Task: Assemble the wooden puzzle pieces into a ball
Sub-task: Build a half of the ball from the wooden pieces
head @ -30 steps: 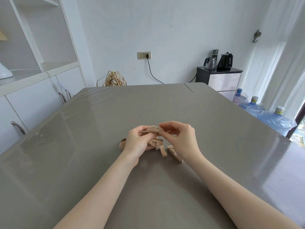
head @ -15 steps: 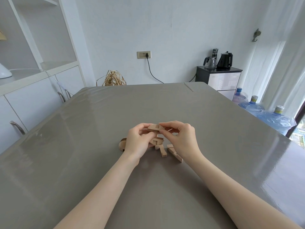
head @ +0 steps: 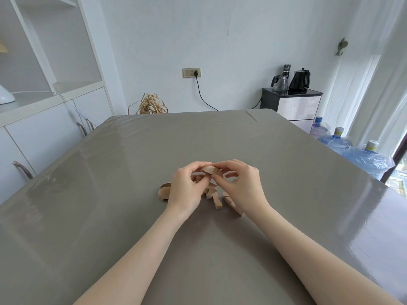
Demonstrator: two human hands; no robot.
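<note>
While both hands meet above the loose pieces: the scene centres on the middle of the grey worktop (head: 132,194).
Held piece: a rounded wooden puzzle piece (head: 209,169) sits raised off the worktop, its curved face up, caught between the 2 hands.
Left hand: the left hand (head: 187,188) has its thumb and fingertips curled round the left end of the held piece, pinching it; the palm faces down and hides some of the pile below.
Right hand: the right hand (head: 240,186) pinches the right end of the same piece with thumb and forefinger, its other fingers curled loosely beneath.
Loose pieces: a small pile of wooden pieces (head: 210,191) lies on the worktop directly under the hands, partly covered, so their count cannot be told.
Bar pieces: a notched straight piece (head: 217,203) points toward the camera between the wrists, and a second straight piece (head: 233,205) lies just beside it, partly under the right wrist.
Curved piece: a half-round piece (head: 164,191) rests on the worktop just left of the left hand.
Ball: nothing ball-shaped shows; the pieces lie separate.
Background: a black cabinet (head: 290,102) with a black kettle (head: 300,79) stands against the far wall, with blue water jugs (head: 361,157) on the floor at right.
</note>
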